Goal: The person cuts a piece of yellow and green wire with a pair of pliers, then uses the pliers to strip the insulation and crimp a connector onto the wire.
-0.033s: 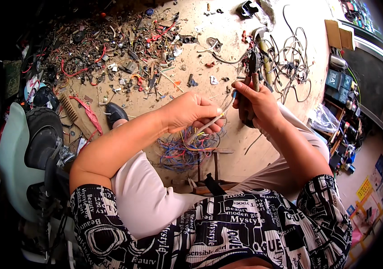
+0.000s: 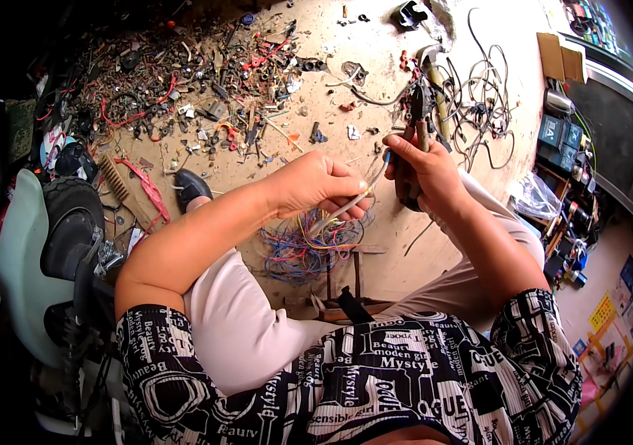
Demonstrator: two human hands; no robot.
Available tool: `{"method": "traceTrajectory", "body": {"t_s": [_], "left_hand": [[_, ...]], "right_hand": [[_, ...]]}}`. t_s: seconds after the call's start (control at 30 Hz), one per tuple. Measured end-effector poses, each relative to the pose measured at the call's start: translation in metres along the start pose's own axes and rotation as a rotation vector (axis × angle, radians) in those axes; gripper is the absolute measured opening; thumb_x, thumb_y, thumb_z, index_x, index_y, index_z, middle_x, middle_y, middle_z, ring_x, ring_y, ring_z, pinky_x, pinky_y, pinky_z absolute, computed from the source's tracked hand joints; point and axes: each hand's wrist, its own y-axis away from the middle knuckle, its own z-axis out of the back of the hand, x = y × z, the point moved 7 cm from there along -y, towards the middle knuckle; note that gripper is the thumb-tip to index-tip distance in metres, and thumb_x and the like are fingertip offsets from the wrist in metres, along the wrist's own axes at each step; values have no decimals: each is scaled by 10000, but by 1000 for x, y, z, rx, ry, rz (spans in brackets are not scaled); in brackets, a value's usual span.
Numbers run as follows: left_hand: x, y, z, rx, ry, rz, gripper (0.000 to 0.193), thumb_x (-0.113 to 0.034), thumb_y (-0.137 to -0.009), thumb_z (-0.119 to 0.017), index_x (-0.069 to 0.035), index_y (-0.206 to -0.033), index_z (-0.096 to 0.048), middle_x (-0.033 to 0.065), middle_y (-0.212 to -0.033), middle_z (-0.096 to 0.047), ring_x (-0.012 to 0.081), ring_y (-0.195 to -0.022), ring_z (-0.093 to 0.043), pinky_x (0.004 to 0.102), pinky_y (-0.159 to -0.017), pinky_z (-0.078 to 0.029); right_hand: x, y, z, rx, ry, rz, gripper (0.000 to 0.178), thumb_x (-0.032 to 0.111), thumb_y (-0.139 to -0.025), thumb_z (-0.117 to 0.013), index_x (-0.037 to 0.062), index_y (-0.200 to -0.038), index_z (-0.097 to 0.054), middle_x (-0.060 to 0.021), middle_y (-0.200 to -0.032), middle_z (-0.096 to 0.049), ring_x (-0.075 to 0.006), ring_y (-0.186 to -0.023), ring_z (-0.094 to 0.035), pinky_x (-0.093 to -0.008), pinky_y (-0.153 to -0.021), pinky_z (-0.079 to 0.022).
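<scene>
My left hand [image 2: 327,187] pinches a grey cable [image 2: 327,222] between thumb and fingers. Coloured strands show at the cable's stripped part, and its thin end reaches toward my right hand [image 2: 429,172]. That hand is closed round a pair of pliers [image 2: 419,104] with worn reddish handles and dark jaws pointing away from me. A small blue piece [image 2: 387,156] shows beside my right thumb; whether it belongs to the cable I cannot tell. Below my left hand, a tangle of thin blue, red and yellow wires [image 2: 294,256] lies on the floor between my legs.
Scrap bits [image 2: 205,81] cover the far left floor. Grey cables [image 2: 483,104] lie coiled at the far right, by a yellowish tool handle [image 2: 439,93]. A brush [image 2: 114,182] and a wheel [image 2: 71,219] are at left. Shelved goods [image 2: 561,141] line the right side.
</scene>
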Motion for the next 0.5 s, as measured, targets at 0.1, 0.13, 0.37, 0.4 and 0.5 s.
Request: {"method": "traceTrajectory", "body": {"t_s": [0.1,0.13,0.37,0.4,0.5], "left_hand": [[1,-5,6,8,-180,-73,218,-175,-879,-632,34,-918,-683,72,-773,-672,92,-677,-619,222,-654,-514],[1,-6,9,12,-253,-93,220,-176,-878,-636,26,-951,-685,66,-803,-678,87,-688,-618,226,-651,-511],[5,-8,17,-81,-284,-93,202,-174,-875,-645,8,-951,-687,34,-794,-667,82,-698,-602,234,-654,-500],[8,-9,17,-81,-284,-94,202,-174,-875,-645,8,-951,-687,34,-794,-667,82,-698,-602,234,-654,-500],[5,-11,13,-76,-255,-192,178,-148,-878,-601,20,-872,-658,36,-760,-647,79,-668,-587,226,-635,-481]], "right_hand": [[2,1,-2,-13,70,7,236,265,-879,-665,56,-791,-600,-38,-689,-619,-103,-600,-588,-248,-555,-467],[2,0,-2,-2,89,11,239,266,-878,-666,54,-791,-600,-39,-693,-620,-103,-607,-591,-246,-563,-471],[4,2,0,-19,87,-10,222,251,-882,-664,37,-850,-611,-37,-715,-619,-105,-634,-604,-237,-575,-480],[4,3,0,-19,88,-9,222,251,-882,-664,37,-850,-611,-37,-715,-619,-105,-634,-604,-237,-575,-480],[7,4,-2,-11,81,2,222,249,-884,-662,33,-892,-614,-39,-739,-621,-107,-650,-609,-237,-595,-486]]}}
